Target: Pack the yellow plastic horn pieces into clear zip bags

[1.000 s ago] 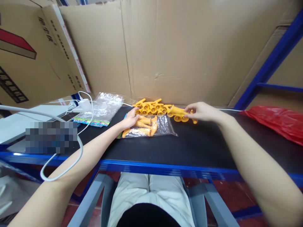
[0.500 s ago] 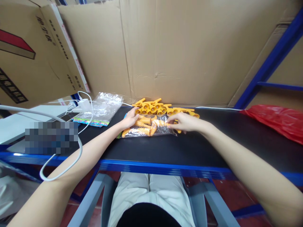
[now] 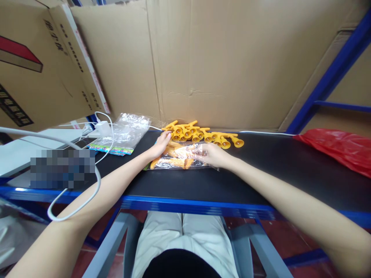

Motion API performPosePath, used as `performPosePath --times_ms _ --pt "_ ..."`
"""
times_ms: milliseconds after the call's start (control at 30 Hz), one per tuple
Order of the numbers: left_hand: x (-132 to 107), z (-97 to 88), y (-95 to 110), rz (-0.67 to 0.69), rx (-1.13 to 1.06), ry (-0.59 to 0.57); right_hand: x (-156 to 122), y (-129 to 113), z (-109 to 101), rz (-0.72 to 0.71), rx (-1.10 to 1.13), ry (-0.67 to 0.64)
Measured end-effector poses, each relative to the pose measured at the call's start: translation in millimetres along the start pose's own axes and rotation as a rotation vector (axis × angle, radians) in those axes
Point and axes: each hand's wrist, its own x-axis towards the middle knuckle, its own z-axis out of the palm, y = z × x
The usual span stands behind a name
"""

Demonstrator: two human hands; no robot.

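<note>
1. Nearest the camera: the person's lap in pale trousers (image 3: 185,239), below the blue front edge of the bench (image 3: 246,181).
2. A white cable (image 3: 87,193) loops over that edge on the left.
3. Both forearms reach across the black bench top to a clear bag (image 3: 174,162) lying flat at mid-bench. It holds several orange pieces.
4. Left hand (image 3: 159,146): fingers stretched out, not clenched, laid on the bag's left end.
5. Right hand (image 3: 210,154): at the bag's right end, with its fingertips (image 3: 199,153) under the clear film. They are curled, but the film hides whether they grasp a piece.
6. Just behind the bag, a row of loose orange pieces (image 3: 203,135) lies on the bench, touching one another. The row runs from behind the left hand to past the right hand.
7. Left of the row: a heap of empty bags (image 3: 127,129), with a white charger (image 3: 103,127) beside it.
8. Far right: a red sack (image 3: 339,148), well apart from the hands.
9. Behind everything: cardboard sheets (image 3: 217,65) and a blue rack post (image 3: 327,77).
</note>
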Motion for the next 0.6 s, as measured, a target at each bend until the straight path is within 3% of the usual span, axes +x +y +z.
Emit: performPosePath --times_ms 100,233,433,600 --pt "2.9 1.5 -7.3 0.014 -0.057 0.012 -0.2 -4.2 1.9 0.007 0.11 0.048" --pt "6.7 3.0 -15.6 0.016 -0.125 0.025 -0.9 -14.5 0.9 0.073 0.44 0.033" --pt "5.7 2.4 -10.9 -0.045 -0.211 0.036 -0.5 -17.8 3.1 0.209 0.66 0.083" --pt "5.2 2.1 -10.2 -0.008 -0.258 0.04 1.9 -10.7 9.2 0.247 0.891 0.059"
